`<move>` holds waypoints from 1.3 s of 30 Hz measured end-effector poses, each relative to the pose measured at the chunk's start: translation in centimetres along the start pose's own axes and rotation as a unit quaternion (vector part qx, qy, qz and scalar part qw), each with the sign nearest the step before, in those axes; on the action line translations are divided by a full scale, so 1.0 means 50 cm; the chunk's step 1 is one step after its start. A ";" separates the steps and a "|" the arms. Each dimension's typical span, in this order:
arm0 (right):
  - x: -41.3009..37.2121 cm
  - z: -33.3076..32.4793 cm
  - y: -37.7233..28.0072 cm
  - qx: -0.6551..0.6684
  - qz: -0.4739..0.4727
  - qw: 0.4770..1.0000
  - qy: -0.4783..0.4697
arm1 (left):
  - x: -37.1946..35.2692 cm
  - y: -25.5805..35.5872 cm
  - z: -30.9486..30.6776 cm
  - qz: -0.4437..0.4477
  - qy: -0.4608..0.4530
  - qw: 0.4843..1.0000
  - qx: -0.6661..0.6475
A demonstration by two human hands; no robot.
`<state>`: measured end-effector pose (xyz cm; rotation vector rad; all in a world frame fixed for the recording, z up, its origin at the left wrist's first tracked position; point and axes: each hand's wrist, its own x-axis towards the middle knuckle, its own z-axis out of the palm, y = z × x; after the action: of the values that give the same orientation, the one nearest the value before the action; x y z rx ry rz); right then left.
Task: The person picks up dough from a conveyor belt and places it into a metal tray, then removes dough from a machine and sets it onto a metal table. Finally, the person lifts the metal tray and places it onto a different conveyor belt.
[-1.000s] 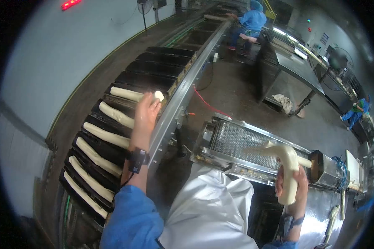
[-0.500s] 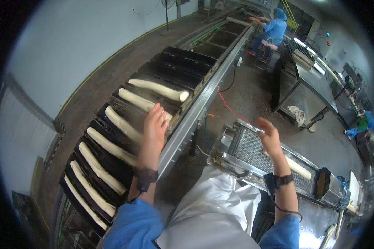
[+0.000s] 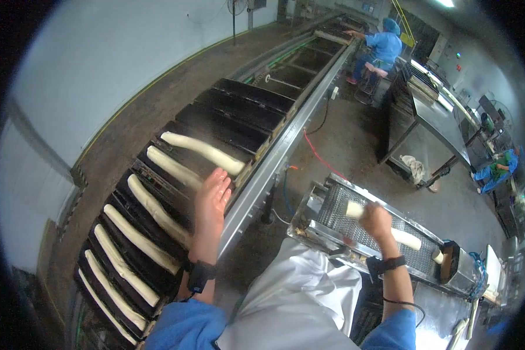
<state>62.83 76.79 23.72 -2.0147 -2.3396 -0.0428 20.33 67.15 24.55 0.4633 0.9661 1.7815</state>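
Observation:
My right hand (image 3: 377,221) is closed around the middle of a pale dough roll (image 3: 406,239) on the mesh belt (image 3: 334,204). The roll's ends show on both sides of my fist. My left hand (image 3: 212,195) is open, with fingers stretched and held close together and nothing in the palm. It hovers by the rail side of the black pans, overlapping the lower end of a dough roll (image 3: 174,166). Just beyond its fingertips lies another dough roll (image 3: 204,150) in a pan. Several more rolls lie side by side in the pans (image 3: 122,189) nearer me.
Black pans without rolls (image 3: 233,114) continue up the line. A metal rail (image 3: 280,149) edges it. Another short dough piece (image 3: 438,255) is at the belt's far right end, by a metal housing (image 3: 466,265). One person (image 3: 384,46) sits farther up the line; another (image 3: 499,169) is at right.
My right hand has gone from open above the belt to closed around the dough roll. The pans and rolls have shifted toward the lower left. Another dough piece has appeared at the belt's end.

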 end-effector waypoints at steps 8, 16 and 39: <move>0.015 -0.384 -0.156 0.676 -0.099 0.714 0.153 | -0.015 -0.020 0.039 -0.001 0.021 0.998 0.067; -0.014 -0.345 -0.257 0.714 -0.292 0.627 -0.110 | -0.012 -0.033 0.047 0.092 0.057 0.991 0.080; -0.137 0.057 0.361 -0.020 0.267 0.963 0.009 | 0.017 -0.009 -0.116 0.101 0.157 0.742 0.644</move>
<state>81.65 72.86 20.22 -2.5730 -1.7180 -0.0849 16.25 65.68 20.55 1.1521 2.4413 1.0899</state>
